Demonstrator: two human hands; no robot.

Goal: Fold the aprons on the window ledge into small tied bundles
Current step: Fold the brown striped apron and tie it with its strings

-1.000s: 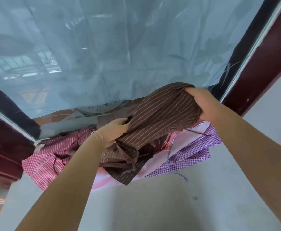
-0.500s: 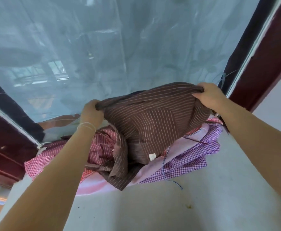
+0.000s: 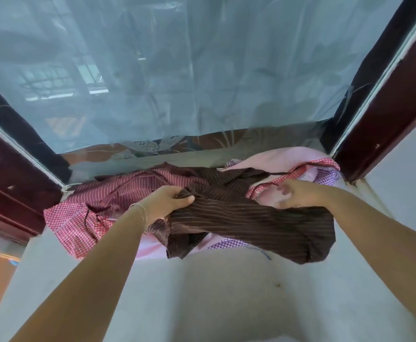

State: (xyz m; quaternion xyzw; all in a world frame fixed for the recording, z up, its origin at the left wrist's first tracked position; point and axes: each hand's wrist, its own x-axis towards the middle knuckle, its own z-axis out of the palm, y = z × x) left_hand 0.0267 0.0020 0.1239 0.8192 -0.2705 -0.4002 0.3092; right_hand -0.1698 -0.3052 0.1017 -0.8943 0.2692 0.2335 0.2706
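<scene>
A dark brown striped apron (image 3: 251, 223) lies across the pile on the window ledge, one end hanging over the front edge at the right. My left hand (image 3: 170, 202) grips its left edge, thumb on top of the cloth. Just above the apron's right part, my right hand (image 3: 298, 193) is blurred, and its fingers look loosely spread with nothing between them. Under the brown apron lie a red striped apron (image 3: 137, 186), a red checked apron (image 3: 71, 225), a pink apron (image 3: 288, 161) and a purple checked apron (image 3: 226, 243).
The window pane (image 3: 177, 70) behind the pile is covered with a pale blue plastic sheet. Dark red frame posts (image 3: 387, 114) stand at both sides. Below the ledge runs a grey plaster wall (image 3: 214, 292).
The brown apron, held up and spread between both hands before, now lies lowered on the pile. My right hand has let go of its corner; my left hand has come down still holding it.
</scene>
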